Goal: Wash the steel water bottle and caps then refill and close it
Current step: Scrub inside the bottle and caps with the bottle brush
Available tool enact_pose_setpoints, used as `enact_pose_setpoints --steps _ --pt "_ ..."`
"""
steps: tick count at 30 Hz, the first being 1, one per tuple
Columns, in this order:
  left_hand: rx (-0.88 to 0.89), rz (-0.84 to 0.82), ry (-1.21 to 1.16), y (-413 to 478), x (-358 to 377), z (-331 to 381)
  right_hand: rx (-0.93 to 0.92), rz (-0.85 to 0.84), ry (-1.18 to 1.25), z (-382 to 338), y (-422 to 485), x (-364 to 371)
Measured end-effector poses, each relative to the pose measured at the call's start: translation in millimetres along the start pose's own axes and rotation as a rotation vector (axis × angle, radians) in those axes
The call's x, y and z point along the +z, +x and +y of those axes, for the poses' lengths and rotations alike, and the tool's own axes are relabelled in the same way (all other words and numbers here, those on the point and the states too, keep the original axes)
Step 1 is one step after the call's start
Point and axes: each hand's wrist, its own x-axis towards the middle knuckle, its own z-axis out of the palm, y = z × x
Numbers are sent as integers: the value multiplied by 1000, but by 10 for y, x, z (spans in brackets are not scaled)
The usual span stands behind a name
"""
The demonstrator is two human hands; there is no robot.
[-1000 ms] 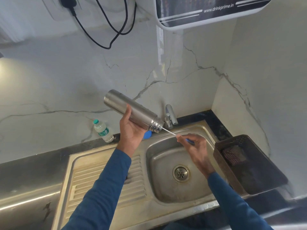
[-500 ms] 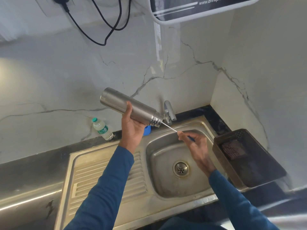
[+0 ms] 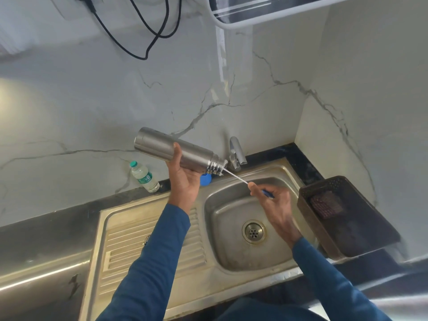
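Scrubbing the inside of the bottle (image 3: 178,151) is the step in hand. The left hand (image 3: 184,178) grips the bottle round its middle and holds it nearly on its side above the back-left corner of the sink (image 3: 231,262), base up and to the left, threaded mouth tipped down towards the tap (image 3: 236,154). The right hand (image 3: 275,205), over the sink bowl, pinches the blue handle of a brush (image 3: 236,178); its thin white stem runs up and left, and white bristles show just at the bottle's mouth, so the brush head sits at or just inside the opening.

A blue cap (image 3: 205,180) lies on the sink's back rim, under the bottle's neck and partly hidden by the left hand. No water can be seen running from the tap, though a thin stream would be hard to make out.

By my reading the task is in its early part: the bottle is under way, while the cap, the rinse, the refill and the closing are all left to do.

The next move calls for keeping the stem in line with the bottle's axis, so the bristles pass the narrow neck without snagging, and for a firm left-hand grip, since wet steel is likely to be slippery. A rinse under the tap would follow, mouth down over the bowl.
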Motion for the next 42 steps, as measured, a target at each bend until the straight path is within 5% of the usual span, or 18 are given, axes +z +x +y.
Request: enact_pose_setpoints --steps 8,16,25,42 --pt "40 -25 29 83 -111 91 20 7 -106 143 -27 -231" --pt "14 33 5 196 -161 226 -385 298 -503 160 -43 -236" --pt "-116 16 -36 141 -151 135 -696 413 -631 140 89 -150" --pt "-135 69 -13 66 -136 91 -653 379 -620 198 40 -171"
